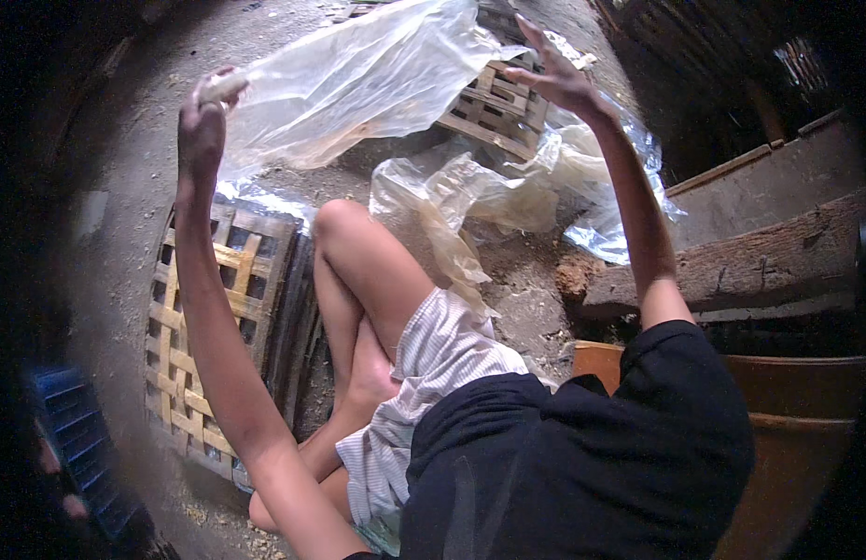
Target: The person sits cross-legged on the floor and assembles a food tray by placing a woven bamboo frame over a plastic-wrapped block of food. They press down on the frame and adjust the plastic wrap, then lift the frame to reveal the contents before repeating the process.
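Note:
A clear, wrinkled plastic sheet (358, 79) is spread in the air across the far side, sloping from upper right to lower left. My left hand (206, 121) is closed on its left end, where the plastic bunches up in the fingers. At the far right, my right hand (561, 82) is raised with thumb and fingers apart, close to the sheet's right edge. Nothing shows in that hand. Below the sheet, a woven slatted panel (494, 117) lies partly covered.
Beside my bent legs on the left lies a stack of woven slatted panels (195, 317). Crumpled plastic (489, 196) covers ground ahead. A rough timber beam (732, 252) and a brown curved surface (797, 448) stand at right. Blue slatted plastic (83, 439) sits at lower left.

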{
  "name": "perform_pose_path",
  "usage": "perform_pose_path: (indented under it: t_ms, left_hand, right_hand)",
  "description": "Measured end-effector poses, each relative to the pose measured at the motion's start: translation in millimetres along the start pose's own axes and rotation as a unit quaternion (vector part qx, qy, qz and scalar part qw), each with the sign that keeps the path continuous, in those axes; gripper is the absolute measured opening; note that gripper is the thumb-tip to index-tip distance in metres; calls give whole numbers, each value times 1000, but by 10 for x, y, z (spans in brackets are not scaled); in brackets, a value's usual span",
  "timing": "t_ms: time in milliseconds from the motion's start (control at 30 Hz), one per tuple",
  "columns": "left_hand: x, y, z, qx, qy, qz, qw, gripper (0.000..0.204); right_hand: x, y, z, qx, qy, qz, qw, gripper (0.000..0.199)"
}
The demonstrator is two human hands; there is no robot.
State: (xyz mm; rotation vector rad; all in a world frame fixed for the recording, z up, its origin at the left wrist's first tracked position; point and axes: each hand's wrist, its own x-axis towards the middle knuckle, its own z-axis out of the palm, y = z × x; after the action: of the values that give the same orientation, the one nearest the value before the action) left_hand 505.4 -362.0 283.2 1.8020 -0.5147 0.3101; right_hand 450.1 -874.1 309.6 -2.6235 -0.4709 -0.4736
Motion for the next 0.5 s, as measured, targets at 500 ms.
perform_pose_path:
  t_ms: [500]
  left_hand:
    - [-1250, -667, 1262, 161, -94, -71, 980, 58]
  right_hand:
    - [-2378, 2456, 200, -425, -11, 402, 811, 23]
